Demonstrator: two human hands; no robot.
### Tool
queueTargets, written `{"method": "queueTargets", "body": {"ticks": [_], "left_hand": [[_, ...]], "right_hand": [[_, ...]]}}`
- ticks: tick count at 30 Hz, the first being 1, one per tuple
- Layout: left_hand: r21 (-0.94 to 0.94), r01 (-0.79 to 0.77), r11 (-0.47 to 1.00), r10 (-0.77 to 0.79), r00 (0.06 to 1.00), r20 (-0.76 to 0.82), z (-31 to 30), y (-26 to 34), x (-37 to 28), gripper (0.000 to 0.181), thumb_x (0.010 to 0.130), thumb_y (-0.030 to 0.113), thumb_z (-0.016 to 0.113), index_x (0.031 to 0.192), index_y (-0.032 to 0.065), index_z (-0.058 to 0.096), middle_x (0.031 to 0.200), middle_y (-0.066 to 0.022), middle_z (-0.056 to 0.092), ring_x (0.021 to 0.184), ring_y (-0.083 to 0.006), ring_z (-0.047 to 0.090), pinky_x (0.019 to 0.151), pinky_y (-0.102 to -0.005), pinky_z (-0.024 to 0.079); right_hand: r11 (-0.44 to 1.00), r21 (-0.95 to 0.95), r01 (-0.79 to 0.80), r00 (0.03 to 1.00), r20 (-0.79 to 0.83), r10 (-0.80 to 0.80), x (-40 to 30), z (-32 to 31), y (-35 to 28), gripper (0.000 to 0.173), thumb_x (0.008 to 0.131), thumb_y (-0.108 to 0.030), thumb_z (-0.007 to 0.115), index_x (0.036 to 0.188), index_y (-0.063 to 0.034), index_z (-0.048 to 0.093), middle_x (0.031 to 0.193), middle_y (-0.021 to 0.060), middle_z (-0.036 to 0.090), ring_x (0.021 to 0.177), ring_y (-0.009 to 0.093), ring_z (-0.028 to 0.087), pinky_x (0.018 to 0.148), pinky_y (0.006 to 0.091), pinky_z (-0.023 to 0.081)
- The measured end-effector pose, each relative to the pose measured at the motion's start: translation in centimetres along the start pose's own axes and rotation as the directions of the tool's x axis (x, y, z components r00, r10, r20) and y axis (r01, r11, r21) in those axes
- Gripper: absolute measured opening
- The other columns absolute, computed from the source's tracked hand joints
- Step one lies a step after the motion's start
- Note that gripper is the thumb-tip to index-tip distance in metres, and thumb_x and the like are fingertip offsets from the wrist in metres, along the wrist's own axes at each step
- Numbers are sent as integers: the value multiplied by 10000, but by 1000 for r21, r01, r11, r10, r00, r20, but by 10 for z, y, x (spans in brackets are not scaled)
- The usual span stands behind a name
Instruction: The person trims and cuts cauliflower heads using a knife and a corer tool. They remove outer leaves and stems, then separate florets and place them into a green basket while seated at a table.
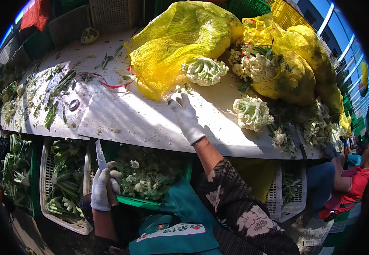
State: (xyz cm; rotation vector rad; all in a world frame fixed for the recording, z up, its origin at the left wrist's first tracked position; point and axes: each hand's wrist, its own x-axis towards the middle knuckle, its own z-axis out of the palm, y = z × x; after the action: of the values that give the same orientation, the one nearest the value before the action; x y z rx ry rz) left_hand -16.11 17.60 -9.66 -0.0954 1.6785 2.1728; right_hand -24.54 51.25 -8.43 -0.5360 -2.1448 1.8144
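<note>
My left hand [103, 191], in a white glove, grips a knife [100, 156] with its blade pointing up, over the front edge of the white table [159, 127]. My right hand [186, 116], gloved too, reaches over the table with its fingers spread and nothing in them. Just beyond its fingertips lie the lower end of a yellow mesh bag [184, 38] and a small green leaf scrap. A cut cauliflower head [205, 70] rests against that bag. Another cauliflower piece [253, 114] sits on the table to the right of my right hand.
Full yellow mesh bags [286, 67] stand at the right, near a second knife [295, 137]. Below the table edge are a green crate [140, 202] of florets and a white crate [46, 178] of leaves. A metal ring [74, 105] and red string [108, 84] lie left. A co-worker [347, 188] is at right.
</note>
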Motion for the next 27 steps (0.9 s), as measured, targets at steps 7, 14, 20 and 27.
{"method": "queueTargets", "body": {"ticks": [7, 14, 20, 27], "left_hand": [[301, 86, 950, -62, 994, -87, 28, -6, 7, 353, 949, 83, 539, 1283, -16, 479, 652, -58, 591, 461, -116, 547, 438, -248, 444], [348, 142, 927, -112, 988, -106, 32, -12, 11, 347, 944, 58, 540, 1280, -6, 482, 627, -53, 591, 444, -104, 532, 428, -244, 423], [420, 147, 895, -142, 989, -43, 33, -14, 8, 338, 931, 78, 575, 1258, 16, 517, 633, -42, 600, 440, -98, 539, 395, -249, 406], [698, -504, 509, 176, 854, 489, 89, -12, 30, 403, 911, 153, 638, 1280, 69, 499, 739, -136, 654, 675, -329, 667, 588, -418, 503]], "right_hand": [[810, 564, -157, 925, -203, 321, 162, -83, 44, 714, 877, -439, 732, 1434, -111, 427, 1378, 141, 465, 1065, 406, 574, 837, 576, 539], [747, 643, -171, 817, -331, 472, 166, -117, 48, 390, 847, -280, 703, 1168, -78, 611, 1082, 165, 613, 883, 314, 633, 677, 471, 588], [813, 575, 92, 816, -511, 269, 91, -106, 52, 360, 817, -127, 774, 1118, -22, 605, 989, 105, 647, 767, 208, 643, 544, 331, 595], [839, 539, 69, 899, -399, 182, -1, -101, 47, 295, 849, -86, 707, 1116, -25, 599, 995, 61, 660, 763, 182, 676, 568, 329, 597]]}}
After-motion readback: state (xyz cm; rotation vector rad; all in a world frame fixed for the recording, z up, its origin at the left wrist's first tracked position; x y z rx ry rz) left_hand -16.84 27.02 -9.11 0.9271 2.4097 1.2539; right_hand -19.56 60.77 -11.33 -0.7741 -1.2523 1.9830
